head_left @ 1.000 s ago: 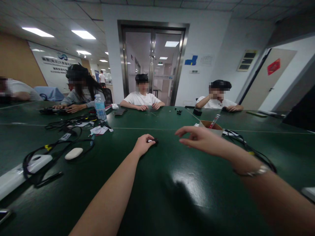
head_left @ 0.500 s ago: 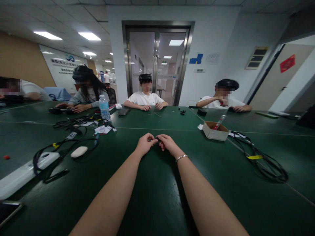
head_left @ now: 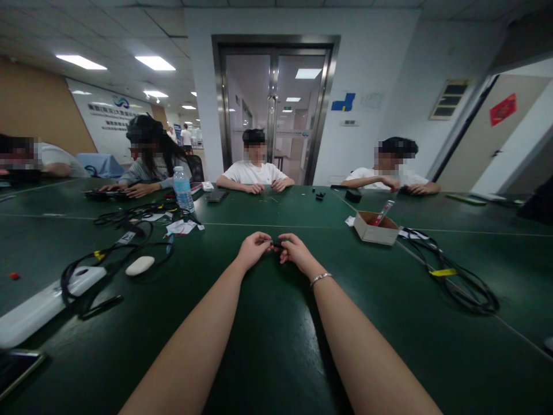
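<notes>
Both arms stretch out over the green table point(head_left: 276, 357), and the left hand point(head_left: 253, 249) and right hand point(head_left: 294, 250) meet at the middle of it, fingertips pinched together on a small black part point(head_left: 276, 243) held between them just above the tabletop; each hand is closed on one end of it, though the part is too small to make out what it is. Judging by that, the work is at the joining or fiddling stage: the piece is in hand and being handled with both sets of fingers, and nothing shows it finished or set aside. A cardboard box point(head_left: 375, 229) with a red-capped tube stands off to the right, a coil of black cable point(head_left: 458, 279) lies beyond it, and a water bottle point(head_left: 183, 189) and a white oval case point(head_left: 139, 265) sit to the left. Half a second ago the hands were already together in nearly the same place; a second ago the right hand was out near the box, open, while the left alone pinched the part
</notes>
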The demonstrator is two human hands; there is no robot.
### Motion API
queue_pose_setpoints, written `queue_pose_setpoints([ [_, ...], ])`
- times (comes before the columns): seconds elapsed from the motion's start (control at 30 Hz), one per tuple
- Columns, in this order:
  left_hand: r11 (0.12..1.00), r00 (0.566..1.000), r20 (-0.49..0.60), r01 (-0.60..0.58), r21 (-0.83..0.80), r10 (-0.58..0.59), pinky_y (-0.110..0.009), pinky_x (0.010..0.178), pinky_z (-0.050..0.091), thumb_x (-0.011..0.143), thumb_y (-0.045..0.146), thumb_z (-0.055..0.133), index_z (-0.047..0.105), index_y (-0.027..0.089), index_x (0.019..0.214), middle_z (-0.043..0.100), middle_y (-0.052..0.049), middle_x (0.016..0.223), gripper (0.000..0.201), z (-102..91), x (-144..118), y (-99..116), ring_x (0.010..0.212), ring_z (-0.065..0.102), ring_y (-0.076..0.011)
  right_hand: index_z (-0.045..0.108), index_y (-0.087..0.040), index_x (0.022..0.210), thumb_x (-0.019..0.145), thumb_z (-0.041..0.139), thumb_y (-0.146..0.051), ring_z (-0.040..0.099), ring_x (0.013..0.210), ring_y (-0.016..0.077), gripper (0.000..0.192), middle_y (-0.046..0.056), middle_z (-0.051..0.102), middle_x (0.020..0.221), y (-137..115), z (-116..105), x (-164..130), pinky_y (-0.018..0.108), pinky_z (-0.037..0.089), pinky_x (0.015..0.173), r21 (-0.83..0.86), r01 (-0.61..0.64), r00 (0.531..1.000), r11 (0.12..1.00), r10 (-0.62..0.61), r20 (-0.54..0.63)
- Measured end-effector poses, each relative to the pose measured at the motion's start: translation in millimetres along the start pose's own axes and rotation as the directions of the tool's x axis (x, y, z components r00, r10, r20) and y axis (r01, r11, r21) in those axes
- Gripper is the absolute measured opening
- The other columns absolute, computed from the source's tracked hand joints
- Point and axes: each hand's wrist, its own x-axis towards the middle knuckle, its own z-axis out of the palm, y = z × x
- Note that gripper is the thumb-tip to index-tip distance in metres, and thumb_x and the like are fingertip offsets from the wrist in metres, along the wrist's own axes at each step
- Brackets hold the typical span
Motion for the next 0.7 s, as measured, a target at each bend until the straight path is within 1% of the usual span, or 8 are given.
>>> queue_pose_setpoints([
  [0.17, 0.998, 0.999, 0.03, -0.03, 0.052, 0.028, -0.032, 0.075, 0.052, 0.07, 0.016, 0.069, 0.061, 0.012, 0.085, 0.065, -0.006, 0.08, 0.017, -0.9, -1.6, 0.4, 0.073, 0.064, -0.0153, 0.049, -0.015, 0.1, 0.086, 0.044, -0.01, 0.055, 0.04, 0.0101, 0.016, -0.002, 0.059, 0.058, -1.0, -1.3, -2.5, 0.022, 0.052, 0.041, 0.012, 0.019, 0.999, 1.0, -0.019, 0.035],
  [0.3, 0.992, 0.997, 0.052, -0.064, 0.11, 0.058, -0.032, 0.077, 0.051, 0.07, 0.017, 0.07, 0.062, 0.012, 0.086, 0.066, -0.006, 0.081, 0.018, -2.4, -0.6, -1.2, 0.076, 0.064, -0.016, 0.049, -0.015, 0.101, 0.087, 0.045, -0.009, 0.055, 0.041, 0.0096, 0.015, 0.001, 0.062, 0.064, -0.5, -2.2, -2.7, 0.022, 0.052, 0.041, 0.032, 0.018, 0.999, 0.999, -0.019, 0.035],
  [0.37, 0.991, 0.996, 0.062, -0.067, 0.116, 0.06, -0.032, 0.077, 0.051, 0.071, 0.017, 0.069, 0.062, 0.012, 0.087, 0.067, -0.007, 0.082, 0.018, -2.9, 0.1, -2.7, 0.077, 0.064, -0.0167, 0.05, -0.015, 0.101, 0.087, 0.046, -0.009, 0.056, 0.042, 0.0097, 0.016, 0.001, 0.063, 0.065, -0.2, -2.5, -2.6, 0.022, 0.053, 0.042, 0.025, 0.021, 0.999, 0.999, -0.022, 0.041],
  [0.57, 0.991, 0.993, 0.106, -0.062, 0.122, 0.049, -0.032, 0.076, 0.05, 0.073, 0.018, 0.066, 0.062, 0.012, 0.09, 0.068, -0.008, 0.086, 0.019, -5.7, 1.9, -7.9, 0.08, 0.065, -0.0178, 0.052, -0.015, 0.099, 0.087, 0.046, -0.008, 0.055, 0.041, 0.0099, 0.015, -0.004, 0.056, 0.054, 0.1, -3.1, -3.0, 0.021, 0.053, 0.042, -0.012, 0.035, 0.997, 0.999, -0.034, 0.068],
  [0.7, 0.99, 0.994, 0.105, -0.049, 0.135, 0.035, -0.032, 0.074, 0.05, 0.073, 0.021, 0.068, 0.063, 0.012, 0.09, 0.068, -0.008, 0.084, 0.02, -7.4, 3.4, -10.8, 0.076, 0.064, -0.0173, 0.052, -0.016, 0.099, 0.088, 0.046, -0.006, 0.056, 0.042, 0.0097, 0.016, -0.002, 0.058, 0.058, 1.7, -4.2, -1.2, 0.021, 0.052, 0.042, -0.027, 0.048, 0.996, 0.998, -0.045, 0.082],
])
